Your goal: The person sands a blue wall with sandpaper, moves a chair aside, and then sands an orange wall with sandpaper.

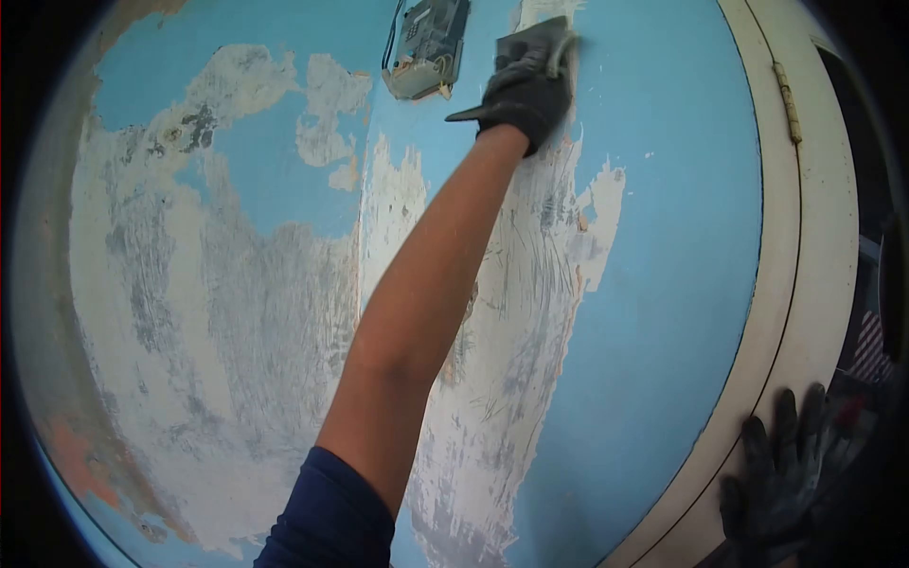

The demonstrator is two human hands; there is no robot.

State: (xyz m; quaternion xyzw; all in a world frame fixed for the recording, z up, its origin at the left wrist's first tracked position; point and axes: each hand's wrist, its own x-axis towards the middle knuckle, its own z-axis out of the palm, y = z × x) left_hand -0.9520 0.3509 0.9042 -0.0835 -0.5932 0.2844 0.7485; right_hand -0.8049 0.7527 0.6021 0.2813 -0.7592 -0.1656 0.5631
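My left hand [530, 90], in a dark glove with a loose cuff strap sticking out, is closed on a flat, broad-bladed scraper [516, 43]. It presses the scraper against the upper part of the blue wall [663, 237], at the top of a long stripped strip [530, 265] of whitish, scratched plaster. The fingers cover most of the tool's handle. At the lower right, my right hand [786, 473] wears a dark, dusty glove. Its fingers are spread and it rests by the cream door frame [734, 417].
A grey electrical box [426, 43] with exposed wires is fixed to the wall left of the scraper. A large patch of bared plaster [275, 293] covers the left wall, with peeling paint around it. A hinge [787, 102] sits on the door frame at right.
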